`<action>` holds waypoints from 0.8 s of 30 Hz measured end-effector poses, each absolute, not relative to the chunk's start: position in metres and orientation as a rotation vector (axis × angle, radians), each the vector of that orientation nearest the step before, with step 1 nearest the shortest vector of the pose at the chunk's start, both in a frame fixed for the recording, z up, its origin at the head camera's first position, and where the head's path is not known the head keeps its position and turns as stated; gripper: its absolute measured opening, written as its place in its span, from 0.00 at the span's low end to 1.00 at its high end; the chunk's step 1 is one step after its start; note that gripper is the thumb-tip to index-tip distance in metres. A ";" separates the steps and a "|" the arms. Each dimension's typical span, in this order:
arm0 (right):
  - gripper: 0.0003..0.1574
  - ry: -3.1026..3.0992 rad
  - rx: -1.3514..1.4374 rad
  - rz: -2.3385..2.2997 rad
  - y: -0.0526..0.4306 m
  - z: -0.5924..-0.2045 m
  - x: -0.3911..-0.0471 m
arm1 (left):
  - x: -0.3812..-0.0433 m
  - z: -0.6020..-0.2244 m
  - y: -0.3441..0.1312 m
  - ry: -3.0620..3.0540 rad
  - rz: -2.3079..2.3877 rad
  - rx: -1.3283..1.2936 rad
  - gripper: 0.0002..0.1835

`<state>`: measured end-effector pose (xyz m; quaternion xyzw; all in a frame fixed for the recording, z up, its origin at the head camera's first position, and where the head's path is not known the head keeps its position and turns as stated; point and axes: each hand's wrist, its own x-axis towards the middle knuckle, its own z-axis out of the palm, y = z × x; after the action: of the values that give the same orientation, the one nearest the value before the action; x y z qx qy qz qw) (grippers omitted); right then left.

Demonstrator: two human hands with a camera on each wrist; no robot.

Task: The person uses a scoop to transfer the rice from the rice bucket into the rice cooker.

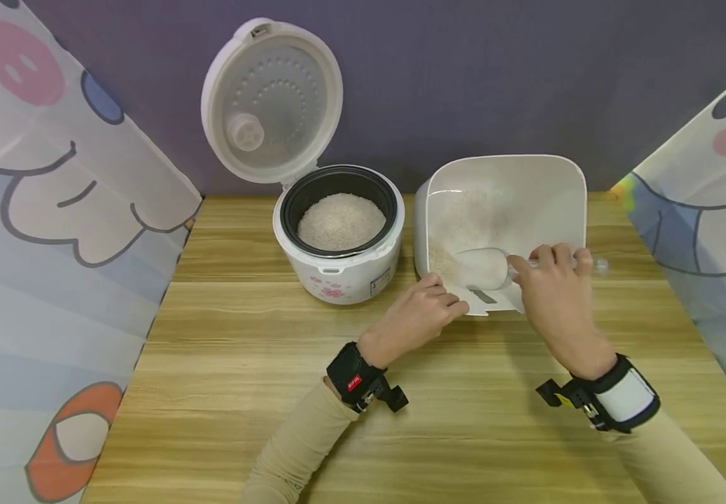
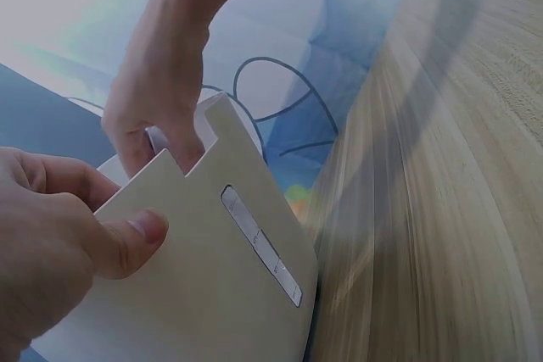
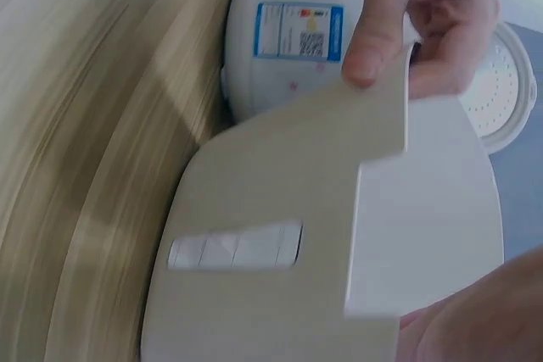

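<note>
A white rice bin (image 1: 529, 185) stands on the table, its near wall leaning toward me, with loose rice (image 1: 442, 262) in its left corner. My left hand (image 1: 416, 313) pinches the bin's near rim between thumb and fingers; the left wrist view shows the thumb (image 2: 136, 243) on the outer wall. Inside the bin, a clear scoop (image 1: 484, 268) lies at the rice, and my right hand (image 1: 554, 297) grips its handle. To the left is a white rice cooker (image 1: 331, 285), lid (image 1: 287, 98) raised, with rice (image 1: 341, 222) in its dark inner pot (image 1: 296, 199).
The wood-grain table (image 1: 224, 392) carries the cooker and bin side by side. A dark grey backdrop (image 1: 463, 77) rises close behind them. Cartoon-printed curtains (image 1: 54, 301) flank the table on both sides. A slotted window (image 2: 261, 243) marks the bin's outer wall.
</note>
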<state>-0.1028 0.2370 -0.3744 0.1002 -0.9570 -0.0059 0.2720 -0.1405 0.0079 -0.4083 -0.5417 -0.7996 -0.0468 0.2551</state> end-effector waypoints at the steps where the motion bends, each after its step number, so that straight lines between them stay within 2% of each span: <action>1: 0.19 -2.582 0.262 -0.017 0.234 -0.375 -0.103 | -0.140 -0.409 0.008 -2.173 -0.124 -1.473 0.07; 8: 0.19 -2.529 0.273 -0.038 0.221 -0.383 -0.112 | -0.141 -0.408 0.007 -2.185 -0.100 -1.465 0.06; 24: 0.18 -2.575 0.237 0.159 0.226 -0.391 -0.116 | -0.143 -0.409 0.007 -2.198 -0.072 -1.462 0.06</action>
<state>-0.1157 0.2257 -0.3906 0.0879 -0.9565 0.0589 0.2718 -0.1433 0.0072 -0.4088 -0.5365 -0.8063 -0.0263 0.2478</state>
